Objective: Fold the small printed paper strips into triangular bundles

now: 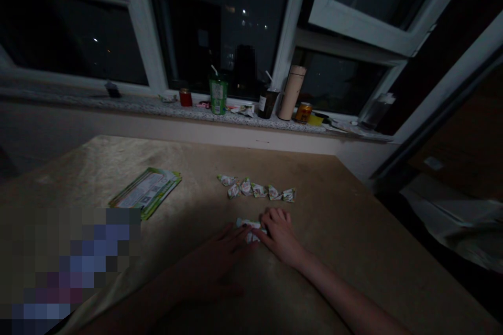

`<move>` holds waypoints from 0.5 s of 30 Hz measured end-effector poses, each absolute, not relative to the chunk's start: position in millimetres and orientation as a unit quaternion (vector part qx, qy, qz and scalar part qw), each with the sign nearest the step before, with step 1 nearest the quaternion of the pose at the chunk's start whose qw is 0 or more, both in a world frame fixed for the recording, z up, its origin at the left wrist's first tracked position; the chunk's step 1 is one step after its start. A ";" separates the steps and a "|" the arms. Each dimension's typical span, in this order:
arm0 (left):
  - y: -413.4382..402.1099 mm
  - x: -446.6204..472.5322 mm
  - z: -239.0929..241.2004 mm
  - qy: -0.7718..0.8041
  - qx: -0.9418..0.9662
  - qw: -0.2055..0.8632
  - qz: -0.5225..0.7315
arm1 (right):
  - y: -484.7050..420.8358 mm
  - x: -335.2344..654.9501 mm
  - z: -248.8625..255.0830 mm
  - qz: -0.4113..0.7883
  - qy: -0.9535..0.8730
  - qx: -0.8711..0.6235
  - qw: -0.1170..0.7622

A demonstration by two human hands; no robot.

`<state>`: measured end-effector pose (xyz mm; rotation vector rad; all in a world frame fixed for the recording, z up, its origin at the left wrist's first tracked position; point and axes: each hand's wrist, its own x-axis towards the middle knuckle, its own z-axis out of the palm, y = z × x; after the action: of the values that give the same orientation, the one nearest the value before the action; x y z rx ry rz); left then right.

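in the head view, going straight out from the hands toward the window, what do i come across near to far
pale wrapped item → row of six small wrapped pieces → speckled windowsill → dark window pane

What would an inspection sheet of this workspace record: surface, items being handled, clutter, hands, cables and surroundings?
Surface: tan tabletop, dimly lit.
Handled items: white-green packaging, piece count unclear; beyond it, six small wrapped pieces in an uneven row; leftward, flat green packets, overlapping.
Clutter: windowsill holding a red jar, green cup, dark cup, pink flask, gold can.
Hands: left hand palm down, reaching the packaging; right hand beside it, fingers bent; grip unclear.
Cables: nothing seen.
Surroundings: dark windows, one sash apparently open; lower left pixelated.
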<state>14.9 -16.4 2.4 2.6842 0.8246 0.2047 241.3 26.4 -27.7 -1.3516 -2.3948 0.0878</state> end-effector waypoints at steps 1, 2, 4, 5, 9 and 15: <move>-16.0 14.7 2.2 0.286 0.941 0.164 0.071 | 26.9 241.1 -28.0 0.032 -0.853 -0.483 0.195; -15.6 14.6 2.1 0.284 0.942 0.164 0.070 | 27.2 240.9 -28.1 0.032 -0.853 -0.483 0.195; -15.2 14.8 2.3 0.284 0.943 0.162 0.062 | 27.3 240.8 -28.1 0.033 -0.852 -0.483 0.197; -15.0 14.9 2.5 0.286 0.943 0.160 0.057 | 27.2 240.9 -28.1 0.034 -0.852 -0.483 0.199; -14.9 15.6 2.3 0.293 0.942 0.154 0.051 | 27.2 241.5 -29.1 0.039 -0.850 -0.483 0.206; -15.7 16.2 0.5 0.290 0.943 0.152 0.060 | 28.1 240.6 -30.6 0.033 -0.848 -0.490 0.202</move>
<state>16.2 -15.7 0.5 2.7064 0.8310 0.1727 240.6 28.1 -30.6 -1.3681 -2.3670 0.0912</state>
